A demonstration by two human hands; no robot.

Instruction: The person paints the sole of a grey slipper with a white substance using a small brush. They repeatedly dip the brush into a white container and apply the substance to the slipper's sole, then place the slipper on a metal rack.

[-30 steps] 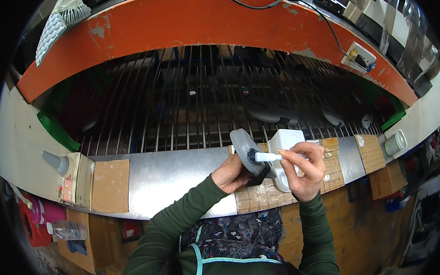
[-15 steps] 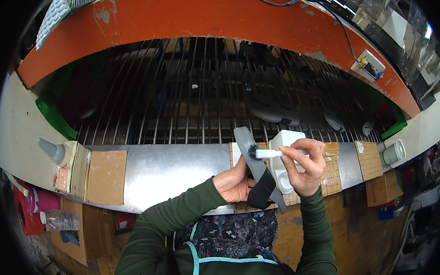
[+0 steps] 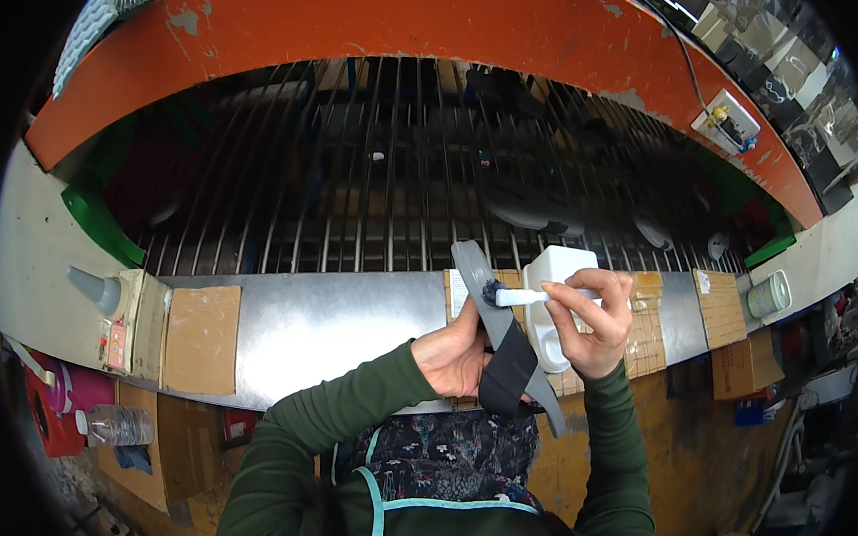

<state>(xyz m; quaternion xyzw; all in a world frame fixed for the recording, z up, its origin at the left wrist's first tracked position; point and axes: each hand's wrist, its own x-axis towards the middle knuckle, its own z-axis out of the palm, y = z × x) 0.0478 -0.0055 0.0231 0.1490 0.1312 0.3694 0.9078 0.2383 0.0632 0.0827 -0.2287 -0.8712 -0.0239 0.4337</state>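
Observation:
My left hand [image 3: 451, 358] is closed around the side of a grey slide sandal [image 3: 477, 269] with a wide black strap [image 3: 510, 371]. The sandal is held tilted over the bench, one end pointing away from me. In my right hand [image 3: 598, 325], thumb and fingertips pinch a brush [image 3: 522, 297] with a white handle. Its dark bristles touch the sandal's right edge, above the strap. Just behind the brush stands a white plastic container [image 3: 562, 265], partly covered by my right hand and the sandal.
A metal bench top [image 3: 328, 336] lies before me, with cardboard [image 3: 202, 339] at its left. Beyond runs a dark conveyor of metal rods [image 3: 374, 197] carrying grey soles [image 3: 529, 210], under an orange beam [image 3: 364, 22]. A white tub [image 3: 767, 296] stands far right, a control box [image 3: 138, 326] left.
The sandal has turned slightly in my left hand, its near end swinging a little to the right and down. The brush stays against its edge. The whole view has shifted slightly.

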